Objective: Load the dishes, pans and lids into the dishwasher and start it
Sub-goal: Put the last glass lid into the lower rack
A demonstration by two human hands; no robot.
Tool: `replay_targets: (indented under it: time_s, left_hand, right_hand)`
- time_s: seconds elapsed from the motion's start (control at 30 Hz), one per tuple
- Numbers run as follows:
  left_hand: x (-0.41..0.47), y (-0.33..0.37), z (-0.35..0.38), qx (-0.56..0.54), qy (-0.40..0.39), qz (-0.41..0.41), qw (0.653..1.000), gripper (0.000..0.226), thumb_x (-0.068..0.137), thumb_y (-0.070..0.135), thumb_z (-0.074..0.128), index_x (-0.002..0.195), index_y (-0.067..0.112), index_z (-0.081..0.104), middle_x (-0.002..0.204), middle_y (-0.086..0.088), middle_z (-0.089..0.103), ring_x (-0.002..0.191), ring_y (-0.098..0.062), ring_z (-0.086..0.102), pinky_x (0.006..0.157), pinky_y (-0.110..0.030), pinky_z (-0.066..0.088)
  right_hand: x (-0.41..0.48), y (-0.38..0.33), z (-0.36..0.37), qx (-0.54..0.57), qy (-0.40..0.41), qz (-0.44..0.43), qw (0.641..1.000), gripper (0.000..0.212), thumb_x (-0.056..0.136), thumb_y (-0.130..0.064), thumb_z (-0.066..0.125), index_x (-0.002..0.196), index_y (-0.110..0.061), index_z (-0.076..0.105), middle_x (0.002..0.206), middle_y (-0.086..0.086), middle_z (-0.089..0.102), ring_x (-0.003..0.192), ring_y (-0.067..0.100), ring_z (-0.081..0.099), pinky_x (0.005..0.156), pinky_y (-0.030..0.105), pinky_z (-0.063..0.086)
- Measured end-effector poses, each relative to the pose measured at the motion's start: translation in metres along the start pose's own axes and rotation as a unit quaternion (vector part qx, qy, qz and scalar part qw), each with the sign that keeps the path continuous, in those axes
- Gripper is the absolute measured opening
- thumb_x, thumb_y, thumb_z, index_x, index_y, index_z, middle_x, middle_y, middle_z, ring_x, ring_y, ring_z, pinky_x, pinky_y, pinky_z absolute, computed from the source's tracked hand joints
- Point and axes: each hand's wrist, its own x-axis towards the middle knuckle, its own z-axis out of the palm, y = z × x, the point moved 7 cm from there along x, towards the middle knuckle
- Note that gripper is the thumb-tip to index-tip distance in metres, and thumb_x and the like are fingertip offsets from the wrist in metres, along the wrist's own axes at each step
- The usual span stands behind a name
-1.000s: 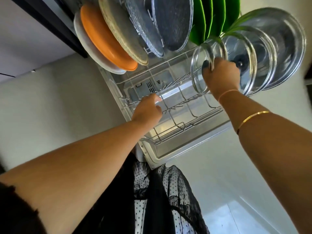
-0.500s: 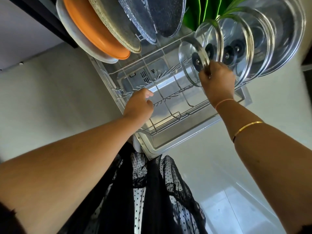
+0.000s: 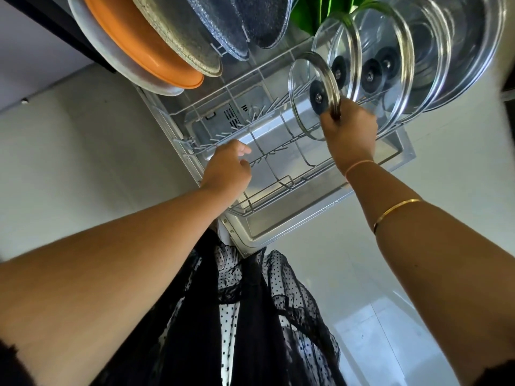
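1. Right hand [image 3: 348,132] has the small glass lid [image 3: 301,79] pinched at its rim, on edge in the dishwasher rack [image 3: 278,202], just in front of the bigger lids [image 3: 390,37].
2. Left hand [image 3: 227,169] is curled over the rack wires; can't tell if it's gripping.
3. Glass looks stiff, light-ish, probably slick and chippable. I'd grab the rim or the black knob [image 3: 319,97].

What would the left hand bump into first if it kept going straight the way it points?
Most likely the rack's wire tines, just ahead of the left hand. Beyond them stands the small lid that the right hand holds, though depth is hard to judge.
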Motion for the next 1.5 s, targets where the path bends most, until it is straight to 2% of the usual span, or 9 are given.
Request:
replay_targets:
  time_s: [0.17, 0.27, 0.47, 0.63, 0.87, 1.1, 1.2, 1.37, 1.5]
  left_hand:
    - [0.0, -0.004, 0.001, 0.006, 0.007, -0.01, 1.0, 0.03, 0.093, 0.005, 0.042, 0.119, 0.015, 0.054, 0.13, -0.004, 0.052, 0.099, -0.007, 0.05, 0.06, -0.007, 0.032]
    - [-0.001, -0.008, 0.003, 0.01, 0.006, -0.008, 1.0, 0.031, 0.092, 0.005, 0.042, 0.119, 0.015, 0.055, 0.129, -0.004, 0.053, 0.107, -0.012, 0.054, 0.072, -0.015, 0.038]
    - [-0.002, -0.011, 0.007, 0.015, 0.008, -0.011, 1.0, 0.031, 0.092, 0.005, 0.042, 0.119, 0.014, 0.055, 0.128, -0.004, 0.053, 0.098, -0.008, 0.051, 0.076, -0.021, 0.039]
    - [0.002, -0.007, 0.01, 0.008, 0.008, -0.012, 1.0, 0.031, 0.092, 0.006, 0.042, 0.119, 0.016, 0.055, 0.129, -0.003, 0.053, 0.095, -0.008, 0.051, 0.075, -0.022, 0.04]
    - [0.003, 0.001, 0.019, 0.008, -0.001, -0.022, 1.0, 0.031, 0.093, 0.006, 0.042, 0.12, 0.016, 0.054, 0.129, -0.004, 0.052, 0.104, -0.014, 0.054, 0.076, -0.021, 0.039]
    - [-0.005, 0.01, 0.025, 0.035, -0.008, -0.01, 0.999, 0.033, 0.094, 0.005, 0.041, 0.124, 0.011, 0.052, 0.132, -0.006, 0.05, 0.113, -0.018, 0.055, 0.075, -0.019, 0.038]
    - [-0.01, 0.014, 0.031, 0.065, -0.011, 0.002, 0.998, 0.031, 0.094, 0.008, 0.042, 0.124, 0.013, 0.051, 0.131, -0.006, 0.05, 0.111, -0.017, 0.055, 0.073, -0.017, 0.038]
    - [-0.031, 0.031, 0.043, 0.134, -0.014, 0.034, 0.99, 0.034, 0.095, 0.014, 0.044, 0.129, 0.011, 0.045, 0.129, -0.01, 0.049, 0.116, -0.024, 0.05, 0.094, -0.036, 0.046]
    - [-0.059, 0.055, 0.052, 0.186, -0.02, 0.021, 0.982, 0.045, 0.092, 0.01, 0.044, 0.136, 0.01, 0.034, 0.134, -0.013, 0.042, 0.123, -0.028, 0.042, 0.102, -0.041, 0.04]
  right_hand:
    - [-0.003, 0.001, 0.004, 0.029, 0.036, -0.001, 0.999, 0.018, 0.091, -0.019, 0.05, 0.084, -0.004, 0.058, 0.069, 0.006, 0.055, 0.062, 0.02, 0.051, 0.065, 0.036, 0.052]
    - [-0.005, -0.003, 0.005, 0.046, 0.051, -0.015, 0.998, 0.018, 0.09, -0.018, 0.05, 0.082, -0.004, 0.057, 0.068, 0.005, 0.053, 0.06, 0.018, 0.048, 0.062, 0.033, 0.049]
    - [0.003, -0.014, 0.025, -0.031, -0.021, -0.046, 0.998, 0.019, 0.095, -0.017, 0.047, 0.104, -0.005, 0.06, 0.086, 0.011, 0.064, 0.076, 0.025, 0.062, 0.076, 0.037, 0.055]
    - [0.019, -0.006, 0.061, -0.12, -0.141, 0.025, 0.982, 0.027, 0.099, -0.022, 0.042, 0.111, -0.004, 0.059, 0.091, 0.013, 0.064, 0.086, 0.028, 0.065, 0.078, 0.035, 0.054]
    - [0.015, 0.008, 0.076, -0.034, -0.213, 0.077, 0.973, 0.037, 0.096, -0.013, 0.047, 0.132, -0.006, 0.042, 0.117, 0.013, 0.06, 0.108, 0.029, 0.059, 0.088, 0.033, 0.046]
    - [0.005, 0.007, 0.061, -0.046, -0.132, 0.094, 0.986, 0.042, 0.09, -0.002, 0.052, 0.129, -0.005, 0.038, 0.131, 0.017, 0.044, 0.11, 0.034, 0.056, 0.093, 0.036, 0.046]
    - [-0.004, 0.006, 0.056, -0.029, -0.127, 0.086, 0.988, 0.057, 0.089, 0.0, 0.052, 0.139, -0.004, 0.027, 0.14, 0.019, 0.035, 0.116, 0.034, 0.054, 0.098, 0.035, 0.045]
    - [-0.033, -0.004, 0.035, -0.033, -0.149, 0.053, 0.987, 0.075, 0.087, 0.007, 0.048, 0.149, -0.003, 0.007, 0.15, 0.021, 0.017, 0.125, 0.036, 0.045, 0.103, 0.037, 0.04]
    - [-0.059, -0.012, 0.015, -0.084, -0.183, -0.013, 0.979, 0.073, 0.083, 0.011, 0.045, 0.147, -0.002, 0.013, 0.144, 0.02, 0.027, 0.124, 0.035, 0.043, 0.101, 0.04, 0.044]
